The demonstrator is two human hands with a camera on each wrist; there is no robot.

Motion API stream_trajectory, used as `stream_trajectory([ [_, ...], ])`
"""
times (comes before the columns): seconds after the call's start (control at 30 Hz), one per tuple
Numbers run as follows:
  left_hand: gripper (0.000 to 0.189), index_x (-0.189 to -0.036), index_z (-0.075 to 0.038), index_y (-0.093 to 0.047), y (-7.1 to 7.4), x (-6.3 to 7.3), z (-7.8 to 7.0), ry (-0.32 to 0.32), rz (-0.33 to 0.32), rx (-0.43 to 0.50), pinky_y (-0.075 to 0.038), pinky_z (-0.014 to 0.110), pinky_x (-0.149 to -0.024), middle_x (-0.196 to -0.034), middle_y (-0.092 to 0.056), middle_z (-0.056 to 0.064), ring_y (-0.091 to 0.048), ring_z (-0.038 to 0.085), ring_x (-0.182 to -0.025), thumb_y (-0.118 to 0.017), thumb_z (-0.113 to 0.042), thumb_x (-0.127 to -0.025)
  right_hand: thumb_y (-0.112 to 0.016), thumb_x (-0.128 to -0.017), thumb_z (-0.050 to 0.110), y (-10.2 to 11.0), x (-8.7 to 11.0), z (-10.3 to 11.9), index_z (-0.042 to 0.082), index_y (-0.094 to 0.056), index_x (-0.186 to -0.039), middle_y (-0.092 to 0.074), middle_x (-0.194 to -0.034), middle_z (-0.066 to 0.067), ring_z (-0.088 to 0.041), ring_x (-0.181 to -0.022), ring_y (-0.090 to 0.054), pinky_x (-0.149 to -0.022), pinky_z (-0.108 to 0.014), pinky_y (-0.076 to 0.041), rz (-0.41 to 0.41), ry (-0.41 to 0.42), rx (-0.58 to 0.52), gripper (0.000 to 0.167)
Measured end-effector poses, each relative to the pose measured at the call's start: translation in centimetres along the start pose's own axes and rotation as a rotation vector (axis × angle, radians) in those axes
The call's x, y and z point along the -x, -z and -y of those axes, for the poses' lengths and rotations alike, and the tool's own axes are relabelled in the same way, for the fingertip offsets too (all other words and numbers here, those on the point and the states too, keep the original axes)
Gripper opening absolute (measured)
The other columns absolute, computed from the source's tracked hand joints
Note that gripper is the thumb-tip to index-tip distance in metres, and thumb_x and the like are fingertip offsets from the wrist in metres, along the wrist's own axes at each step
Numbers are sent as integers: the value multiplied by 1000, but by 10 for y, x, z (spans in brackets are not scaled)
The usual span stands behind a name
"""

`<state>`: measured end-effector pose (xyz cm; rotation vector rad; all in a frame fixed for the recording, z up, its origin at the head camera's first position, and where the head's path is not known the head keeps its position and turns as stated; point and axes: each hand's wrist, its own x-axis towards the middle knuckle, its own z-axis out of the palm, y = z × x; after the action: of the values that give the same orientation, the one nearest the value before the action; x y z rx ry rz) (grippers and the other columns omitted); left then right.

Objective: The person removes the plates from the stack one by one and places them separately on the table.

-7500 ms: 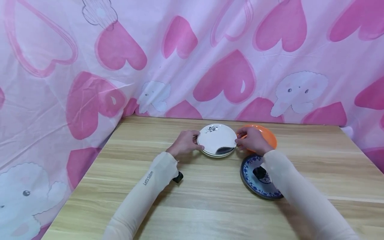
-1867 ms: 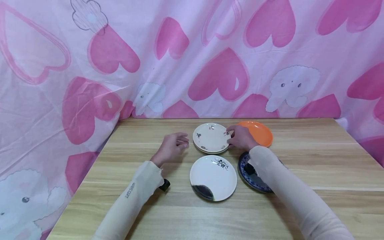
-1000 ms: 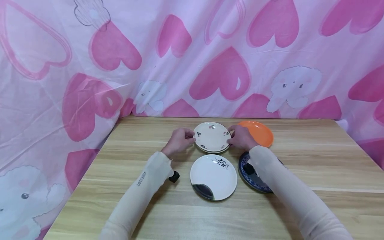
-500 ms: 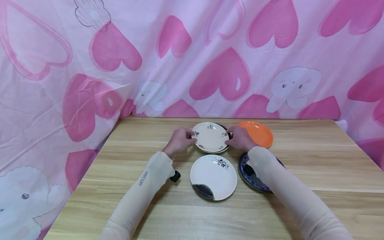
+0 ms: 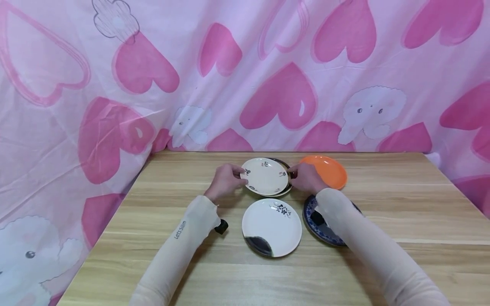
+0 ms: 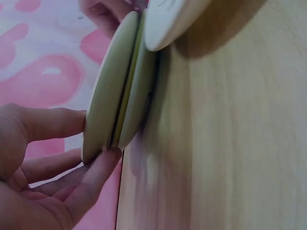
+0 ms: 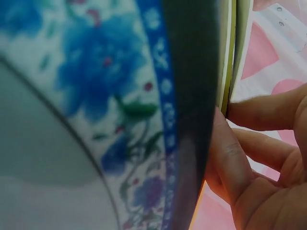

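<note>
At the back middle of the table, a cream plate with small dark and red motifs point(image 5: 264, 176) sits shifted left on a stack. A dark-rimmed plate point(image 5: 284, 166) peeks out on the right, with a pale edge below it. My left hand point(image 5: 225, 182) pinches the cream plate's left rim; in the left wrist view its fingertips point(image 6: 112, 152) meet the stacked edges. My right hand point(image 5: 307, 177) has curled thumb and fingers at the right rim. In the right wrist view, a blue flowered plate point(image 7: 105, 72) hides part of the stack, and the exact grip is hard to see.
A white plate with a dark patch point(image 5: 272, 225) lies just in front of the stack. The blue-rimmed plate point(image 5: 311, 223) lies under my right forearm. An orange plate point(image 5: 329, 170) stands behind my right hand. Pink printed cloth point(image 5: 229, 85) hangs behind the table.
The white plate with the dark patch moved from the stack to the front. My left hand came back to the cream plate, which has slid left, baring the dark-rimmed plate.
</note>
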<state>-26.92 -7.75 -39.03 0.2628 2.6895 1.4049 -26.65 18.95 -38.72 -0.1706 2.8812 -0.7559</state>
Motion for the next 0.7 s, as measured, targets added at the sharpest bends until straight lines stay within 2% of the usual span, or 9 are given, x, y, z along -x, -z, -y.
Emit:
stream_trajectory([
  [0.17,39,-119,1,-70,5,0,5,38,-23,80,-61,27,-82,-116,-72,19,-71,26,-101,-77,0,-81,-62,-87,6,0,0,0,3,-60,-137,-71,-119,-18,-25,-90,-58,-77,-29,-49,-1,-5,17,51],
  [0.3,43,-122,2,-68,7,0,5,74,-21,144,-61,27,-81,-120,-68,21,-70,28,-103,-73,3,-80,-63,-86,6,1,-1,1,2,-59,-138,-71,-119,-19,-25,-90,-58,-77,-30,-50,5,6,20,52],
  [0.57,44,-126,2,-67,9,2,7,86,-63,111,-54,20,-79,-123,-68,20,-60,23,-108,-69,5,-81,-62,-85,4,-1,-3,2,0,-59,-137,-72,-118,-20,-25,-91,-59,-81,-33,-53,4,15,30,53],
  [0.7,46,-128,0,-66,10,4,8,99,-73,120,-53,20,-77,-124,-67,19,-60,23,-108,-68,6,-82,-61,-85,3,-1,-3,4,0,-59,-137,-71,-119,-20,-25,-93,-59,-82,-34,-52,13,4,34,53],
])
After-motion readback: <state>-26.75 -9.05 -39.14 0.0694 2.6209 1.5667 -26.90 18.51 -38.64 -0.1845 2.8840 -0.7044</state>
